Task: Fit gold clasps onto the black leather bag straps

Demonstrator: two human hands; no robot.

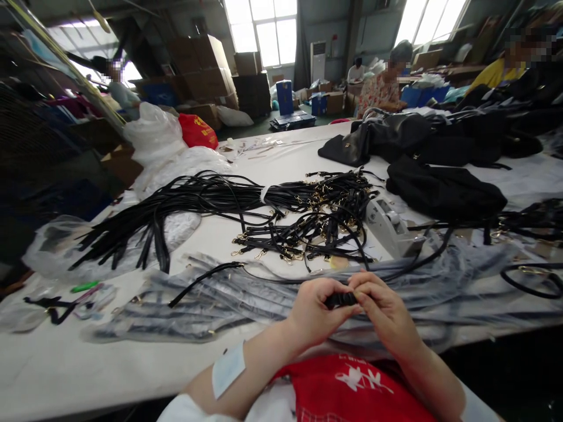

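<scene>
In front of my red apron, both hands meet at a short black bundle, which looks like a folded black strap. My left hand is closed around it, with thumb and fingers curled. At its right end, the fingers of my right hand are pinched together on it. Much of the bundle is hidden by my fingers. Just beyond and beneath lie long straps in clear plastic sleeves. A loose black strap rests across these sleeves.
Behind are a large bunch of black straps, tied with a white band, and a tangle of short straps with gold clips. A grey tape dispenser stands at their right. Black bags pile up at the back right. Other people sit further off.
</scene>
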